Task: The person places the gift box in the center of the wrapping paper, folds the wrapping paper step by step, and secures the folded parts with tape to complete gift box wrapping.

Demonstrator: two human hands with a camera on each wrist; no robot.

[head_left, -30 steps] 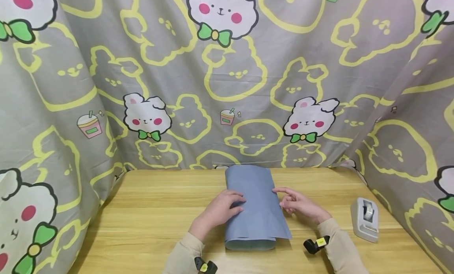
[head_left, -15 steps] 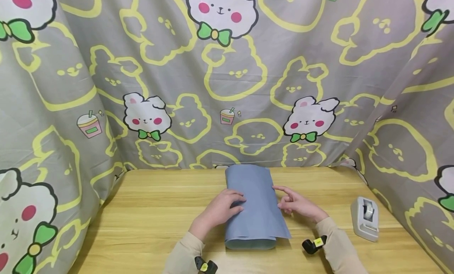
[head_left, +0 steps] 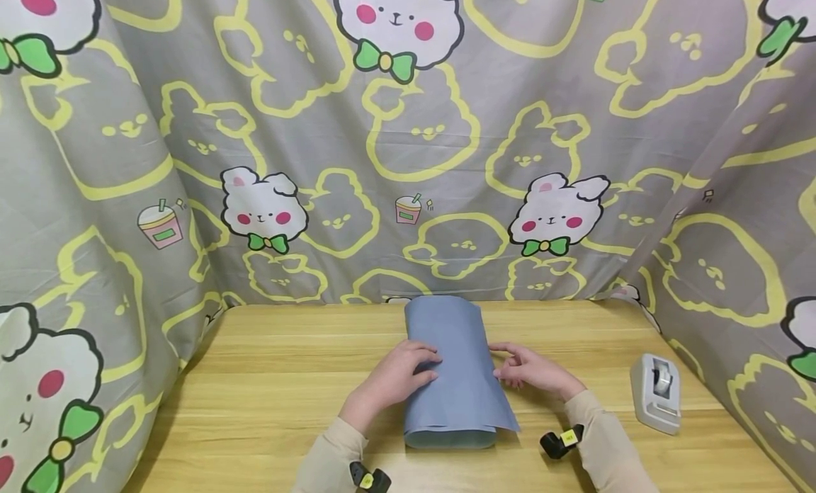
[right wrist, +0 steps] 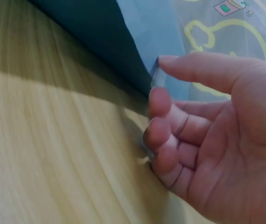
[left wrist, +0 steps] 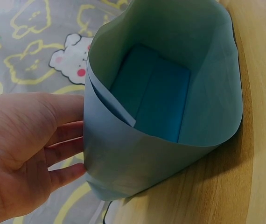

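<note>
A sheet of blue-grey paper (head_left: 449, 365) is wrapped into a wide tube on the table, its near end gaping. Inside, a flat-faced brighter blue shape (left wrist: 165, 102) shows in the left wrist view. My left hand (head_left: 397, 374) rests on the left part of the paper, fingers laid over its top. At the loose right-hand edge is my right hand (head_left: 534, 371), index fingertip touching the paper. The right wrist view shows a small strip of clear tape (right wrist: 158, 77) between its thumb and fingers, against the paper's edge. The near right corner of the sheet flares outward.
A grey tape dispenser (head_left: 658, 395) with a roll of clear tape stands on the right of the wooden table (head_left: 287, 380). A patterned curtain (head_left: 357, 146) encloses the table at the back and both sides. Each wrist carries a small black camera.
My right hand has shifted slightly left with the paper's loose edge, which now lies closer to the tube. Its index finger has come down a little. The left hand has stayed put.
</note>
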